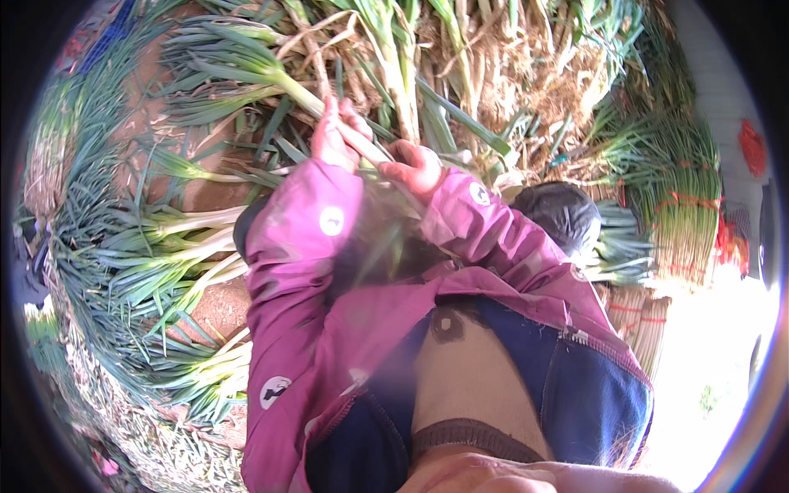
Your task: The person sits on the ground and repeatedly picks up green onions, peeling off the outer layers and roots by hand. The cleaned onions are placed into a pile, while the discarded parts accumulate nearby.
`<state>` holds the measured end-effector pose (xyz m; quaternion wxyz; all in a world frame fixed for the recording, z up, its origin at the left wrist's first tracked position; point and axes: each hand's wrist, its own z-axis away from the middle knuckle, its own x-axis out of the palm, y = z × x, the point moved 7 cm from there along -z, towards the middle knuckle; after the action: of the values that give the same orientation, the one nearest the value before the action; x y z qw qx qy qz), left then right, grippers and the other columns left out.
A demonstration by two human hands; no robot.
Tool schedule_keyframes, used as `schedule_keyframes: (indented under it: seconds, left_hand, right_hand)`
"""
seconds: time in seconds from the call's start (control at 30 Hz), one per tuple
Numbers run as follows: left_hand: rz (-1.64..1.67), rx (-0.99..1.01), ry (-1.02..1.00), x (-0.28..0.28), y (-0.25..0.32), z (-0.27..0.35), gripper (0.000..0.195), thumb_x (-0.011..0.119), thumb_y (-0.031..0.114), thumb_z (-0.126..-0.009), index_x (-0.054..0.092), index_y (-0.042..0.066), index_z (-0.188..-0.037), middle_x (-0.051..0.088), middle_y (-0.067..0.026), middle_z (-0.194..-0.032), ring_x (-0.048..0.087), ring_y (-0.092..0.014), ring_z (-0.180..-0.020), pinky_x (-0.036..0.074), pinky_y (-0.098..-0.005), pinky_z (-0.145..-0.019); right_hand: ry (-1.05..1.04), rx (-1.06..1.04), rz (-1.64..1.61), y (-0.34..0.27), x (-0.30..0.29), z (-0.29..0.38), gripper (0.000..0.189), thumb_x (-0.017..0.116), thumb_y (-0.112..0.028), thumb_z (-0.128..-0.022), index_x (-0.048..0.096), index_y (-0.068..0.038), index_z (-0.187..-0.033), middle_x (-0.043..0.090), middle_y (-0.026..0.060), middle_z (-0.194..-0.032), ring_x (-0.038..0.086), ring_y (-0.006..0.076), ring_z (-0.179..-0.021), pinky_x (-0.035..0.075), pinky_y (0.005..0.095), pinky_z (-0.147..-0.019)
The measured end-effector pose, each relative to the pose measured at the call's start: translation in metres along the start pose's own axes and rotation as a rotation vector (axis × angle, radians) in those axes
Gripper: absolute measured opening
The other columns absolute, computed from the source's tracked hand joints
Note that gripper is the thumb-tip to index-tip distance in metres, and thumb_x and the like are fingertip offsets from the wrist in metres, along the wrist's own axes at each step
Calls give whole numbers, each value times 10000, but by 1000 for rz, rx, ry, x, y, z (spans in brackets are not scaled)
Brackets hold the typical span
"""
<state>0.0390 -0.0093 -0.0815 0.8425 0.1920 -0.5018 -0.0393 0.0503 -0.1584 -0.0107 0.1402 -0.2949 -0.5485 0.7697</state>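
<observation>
A large scallion [297, 93] slants across in front of me, its green leaves fanned out to the upper left. Around its pale stalk my left hand [336, 138] is closed, with the fingers pointing up. My right hand [414, 167] grips the same stalk lower down, near its white end, which the hand partly hides. Just beyond both hands lies a heap of untrimmed scallions [481, 80] with dry brown skins and stringy roots. Some strips of leaf below my hands look blurred.
Cleaner scallions [203, 246] lie in groups on brown soil [225, 308] to my left. Farther left is a long bank of green leaves [80, 246]. Scallion bundles [684, 228] tied with red bands stand at the right, beyond my dark-covered knee [558, 215]. A red bag [752, 148] is at the far right.
</observation>
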Motion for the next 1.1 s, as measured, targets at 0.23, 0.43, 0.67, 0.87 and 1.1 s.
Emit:
schedule_keyframes:
  seconds: [0.23,0.43,0.67,0.87,1.1]
  left_hand:
    - [231,38,93,-27,2,-12,259,595,332,-901,476,143,-771,367,70,-625,333,-61,-475,290,-191,-415]
    - [144,129,417,-50,10,-24,310,675,348,-841,480,129,-740,309,91,-567,284,-42,-418,262,-179,-369]
    - [109,204,354,-54,49,-26,323,620,355,-881,456,111,-746,323,82,-534,304,-34,-398,260,-187,-342]
    - [113,64,-23,13,33,22,323,605,408,-879,479,163,-710,313,124,-519,290,-12,-405,273,-186,-364]
    - [110,654,0,-35,133,228,73,594,128,-891,524,111,-897,305,98,-581,281,-23,-440,205,-193,-392]
  right_hand:
    - [-272,459,-704,29,48,48,304,631,-233,-849,566,9,-1022,545,28,-694,507,133,-581,382,273,-495]
    - [-214,472,-816,21,36,125,328,577,-186,-877,522,30,-1117,539,15,-727,514,106,-590,384,236,-474]
    - [-343,367,-383,-4,-23,213,330,527,-120,-899,532,60,-1176,634,101,-995,601,171,-927,459,288,-800]
    - [-70,-31,1023,28,-37,144,459,589,-242,-859,480,20,-1221,522,232,-1176,538,348,-1051,447,412,-862]
    - [-423,-335,491,2,27,51,441,613,-166,-816,505,-22,-1219,521,182,-1192,504,348,-1111,402,377,-942]
